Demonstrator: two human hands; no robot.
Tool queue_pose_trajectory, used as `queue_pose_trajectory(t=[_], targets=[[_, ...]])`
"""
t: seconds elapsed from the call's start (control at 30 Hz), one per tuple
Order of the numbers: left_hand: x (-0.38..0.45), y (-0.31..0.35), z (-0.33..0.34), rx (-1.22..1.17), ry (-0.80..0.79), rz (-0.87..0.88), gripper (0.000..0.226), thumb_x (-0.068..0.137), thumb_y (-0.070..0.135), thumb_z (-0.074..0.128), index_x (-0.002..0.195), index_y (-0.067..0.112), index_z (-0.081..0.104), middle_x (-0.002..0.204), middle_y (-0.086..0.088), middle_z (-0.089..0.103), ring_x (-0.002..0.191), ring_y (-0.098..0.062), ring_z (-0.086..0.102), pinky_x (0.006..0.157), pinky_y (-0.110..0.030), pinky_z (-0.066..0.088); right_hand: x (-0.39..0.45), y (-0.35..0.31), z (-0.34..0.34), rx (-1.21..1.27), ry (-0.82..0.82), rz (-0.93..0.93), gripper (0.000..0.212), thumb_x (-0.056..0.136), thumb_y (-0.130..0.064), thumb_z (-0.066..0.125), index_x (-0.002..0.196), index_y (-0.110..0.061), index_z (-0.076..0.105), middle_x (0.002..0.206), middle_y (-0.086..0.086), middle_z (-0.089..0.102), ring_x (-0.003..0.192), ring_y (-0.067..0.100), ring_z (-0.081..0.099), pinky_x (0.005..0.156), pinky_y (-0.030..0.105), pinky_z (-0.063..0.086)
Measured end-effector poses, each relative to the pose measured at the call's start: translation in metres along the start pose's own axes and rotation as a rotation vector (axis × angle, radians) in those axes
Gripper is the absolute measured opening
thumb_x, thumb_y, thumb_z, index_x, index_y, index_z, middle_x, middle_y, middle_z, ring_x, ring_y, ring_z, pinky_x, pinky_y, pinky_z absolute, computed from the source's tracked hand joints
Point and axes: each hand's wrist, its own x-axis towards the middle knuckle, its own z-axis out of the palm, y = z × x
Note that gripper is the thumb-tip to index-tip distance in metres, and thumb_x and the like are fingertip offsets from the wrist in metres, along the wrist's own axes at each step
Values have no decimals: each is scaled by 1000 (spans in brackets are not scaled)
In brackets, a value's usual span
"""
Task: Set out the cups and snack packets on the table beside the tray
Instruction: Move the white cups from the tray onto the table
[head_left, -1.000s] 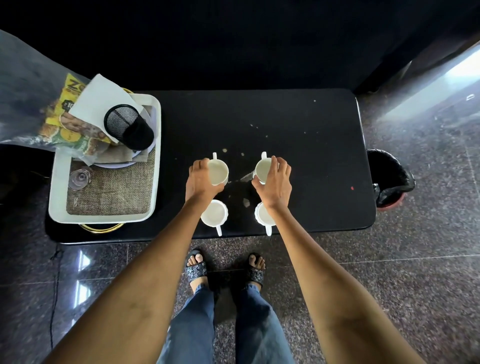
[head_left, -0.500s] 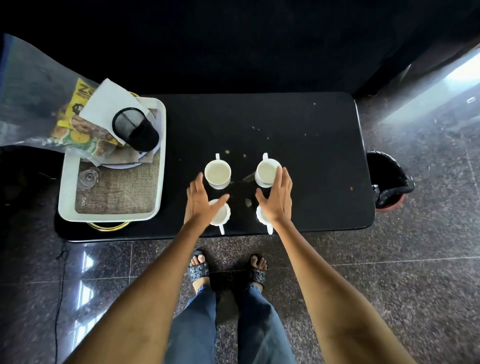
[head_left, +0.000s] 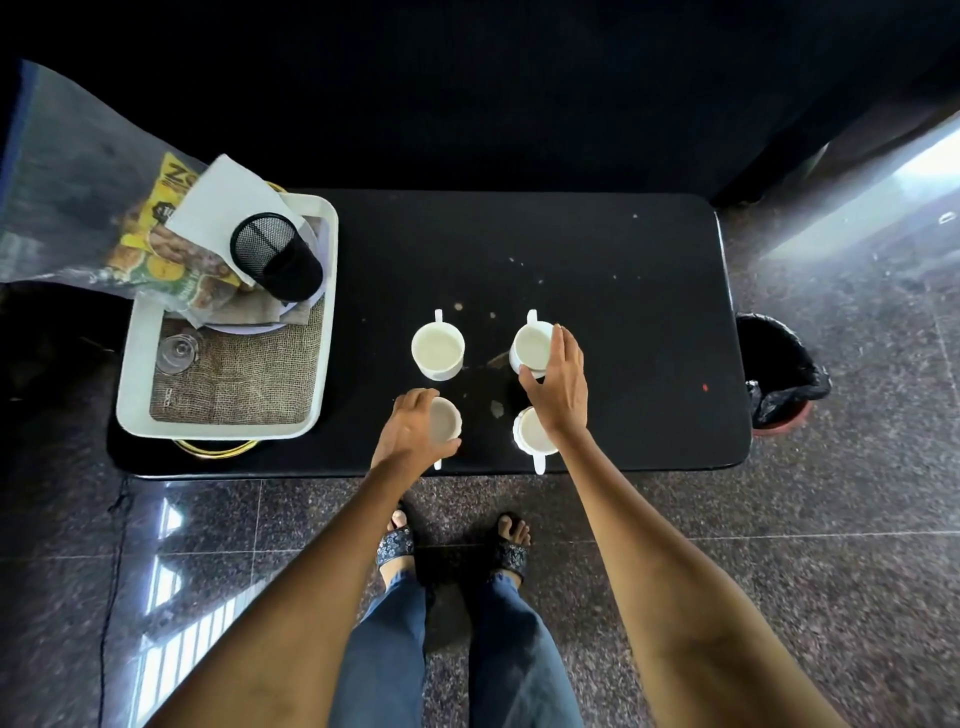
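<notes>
Four white cups stand in a square on the black table (head_left: 623, 312), right of the white tray (head_left: 223, 428). My left hand (head_left: 413, 434) curls round the near left cup (head_left: 448, 418), fingers over its rim. My right hand (head_left: 560, 392) reaches over the near right cup (head_left: 530, 436) and holds the far right cup (head_left: 531, 345) between thumb and fingers. The far left cup (head_left: 437, 349) stands free. A yellow snack packet (head_left: 158, 244) inside a clear plastic bag leans over the tray's far end.
On the tray are a black mesh pot (head_left: 275, 257), white paper, a burlap mat (head_left: 239, 379) and a small glass piece (head_left: 176, 351). A black lined bin (head_left: 779, 374) stands at the table's right end. My feet are at the near table edge.
Both hands let go of the far cups and drew back open. Now the left hand has closed round the near left cup and the right hand has gone back to the far right cup.
</notes>
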Motion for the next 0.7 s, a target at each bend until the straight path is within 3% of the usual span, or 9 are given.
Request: queue_pose_trajectory(t=[0.23,0.37,0.53,0.7], targets=[[-2,2,-2,24,11,-5,73,75,34,74,136,9,41,140,-7,43,126,-23,41,102,-31,39,1,-2,1,-2,5,2,68,90,-24,57,146,-3,25,150,13,32,137,27,32,100,37,45],[-5,-2,0,-35,37,-8,81,70,38,78,136,11,40,139,-6,43,127,-22,41,97,-37,46,0,-1,3,-15,19,-14,68,90,-24,57,146,-5,24,151,13,29,140,27,28,96,39,49],[-19,-13,4,-179,107,-50,107,60,56,78,143,13,26,143,-5,35,131,-22,34,92,-46,50,-24,5,6,-13,90,40,73,91,-35,53,148,-2,19,154,18,23,144,31,21,112,44,34],[-29,-23,17,-236,128,-31,97,64,35,83,142,8,31,137,-12,41,129,-27,40,99,-43,47,-79,17,17,-32,116,109,80,84,-48,61,143,-3,32,144,17,40,134,32,38,101,45,40]])
